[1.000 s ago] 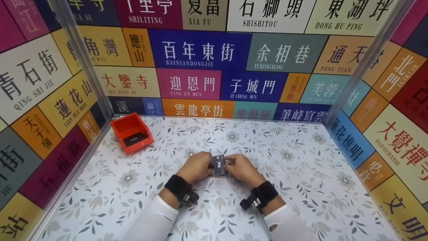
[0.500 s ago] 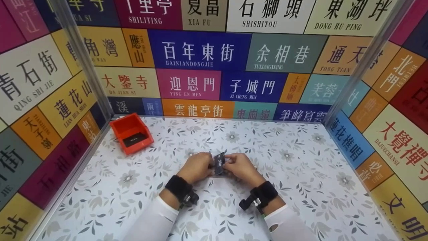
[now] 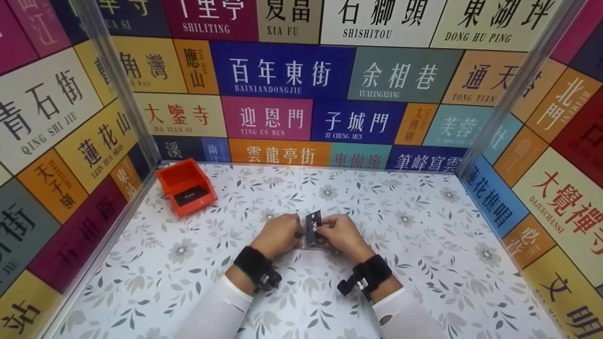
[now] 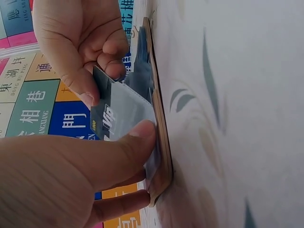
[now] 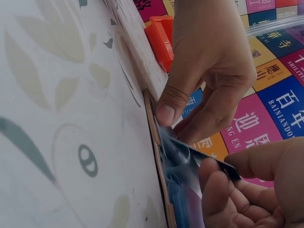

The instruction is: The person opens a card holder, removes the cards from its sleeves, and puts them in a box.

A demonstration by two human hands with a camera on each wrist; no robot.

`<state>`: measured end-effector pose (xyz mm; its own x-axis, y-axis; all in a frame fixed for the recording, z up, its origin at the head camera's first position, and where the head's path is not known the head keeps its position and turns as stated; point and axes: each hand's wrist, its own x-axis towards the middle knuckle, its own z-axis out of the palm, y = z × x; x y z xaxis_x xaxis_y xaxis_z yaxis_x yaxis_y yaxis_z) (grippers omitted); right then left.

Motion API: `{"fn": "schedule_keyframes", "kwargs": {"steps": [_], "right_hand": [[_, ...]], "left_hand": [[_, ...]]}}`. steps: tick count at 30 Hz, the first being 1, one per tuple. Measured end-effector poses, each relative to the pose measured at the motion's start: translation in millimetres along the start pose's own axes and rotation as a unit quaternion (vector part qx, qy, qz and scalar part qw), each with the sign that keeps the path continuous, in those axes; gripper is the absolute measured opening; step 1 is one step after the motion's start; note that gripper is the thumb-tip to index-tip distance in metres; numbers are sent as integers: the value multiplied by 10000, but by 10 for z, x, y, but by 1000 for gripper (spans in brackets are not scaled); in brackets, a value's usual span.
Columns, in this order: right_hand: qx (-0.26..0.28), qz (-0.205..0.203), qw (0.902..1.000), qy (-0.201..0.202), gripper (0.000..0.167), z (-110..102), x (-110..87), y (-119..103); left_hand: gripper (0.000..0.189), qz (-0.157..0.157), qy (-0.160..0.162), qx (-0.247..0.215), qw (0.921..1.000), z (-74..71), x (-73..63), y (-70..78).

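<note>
A black card [image 4: 102, 116] marked "VIP" sits partly inside a clear plastic sleeve [image 4: 135, 111], with its dark end sticking out. My right hand [image 3: 346, 233] pinches that end between thumb and fingers. Under the sleeve lies a thin card holder [image 4: 164, 164] with a brown edge and several clear sleeves, flat on the table. My left hand [image 3: 278, 235] pinches the sleeve at its near left, the thumb on top; the right wrist view shows the left hand [image 5: 213, 71] from the other side. Both hands cover much of the holder in the head view.
An orange-red open bin [image 3: 186, 176] stands at the back left of the table, with a black card [image 3: 191, 195] in it. White floral covering [image 3: 410, 263] spreads over the table. Sign-patterned walls [image 3: 282, 70] close off the back and both sides.
The black card has tilted, and its upper end has moved up and a little right with my right fingers. My left hand stays nearly in place. The bin has not moved.
</note>
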<state>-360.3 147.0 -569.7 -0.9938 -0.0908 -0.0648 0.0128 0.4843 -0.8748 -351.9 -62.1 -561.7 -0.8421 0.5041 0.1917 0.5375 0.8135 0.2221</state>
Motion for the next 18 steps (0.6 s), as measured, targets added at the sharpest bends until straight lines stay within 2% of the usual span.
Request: {"fn": "schedule_keyframes", "kwargs": {"steps": [4, 10, 14, 18], "right_hand": [[25, 63, 9990, 434, 15, -64, 25, -11], [191, -90, 9964, 817, 11, -133, 61, -4], [256, -223, 9943, 1008, 9, -155, 75, 1], [265, -285, 9933, 1086, 9, -158, 82, -5]], "left_hand": [[14, -170, -193, -97, 9996, -7, 6, 8], [15, -313, -317, -288, 9986, -6, 15, 10], [14, -428, -159, -254, 9986, -10, 33, 20], [15, -669, 187, -176, 9974, -14, 63, 32]]}}
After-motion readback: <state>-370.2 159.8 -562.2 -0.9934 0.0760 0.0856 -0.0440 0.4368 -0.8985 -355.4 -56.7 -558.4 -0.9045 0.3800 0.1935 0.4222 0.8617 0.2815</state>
